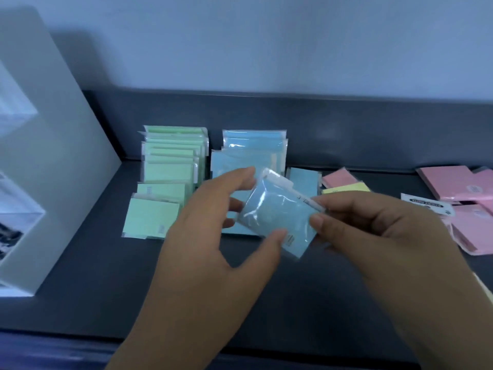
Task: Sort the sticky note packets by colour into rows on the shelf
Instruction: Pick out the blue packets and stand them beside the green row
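Both my hands hold one blue sticky note packet in clear wrap, tilted, above the dark shelf. My left hand pinches its left side with thumb below and fingers behind. My right hand pinches its right edge between thumb and forefinger. A row of green packets runs front to back at the left. Beside it on the right lies a row of blue packets, partly hidden by my hands. Pink packets and a yellow packet lie behind my right hand.
A pile of pink packets lies at the far right, with a white labelled packet next to it. A white divider panel closes the shelf on the left. The back wall rises behind the rows.
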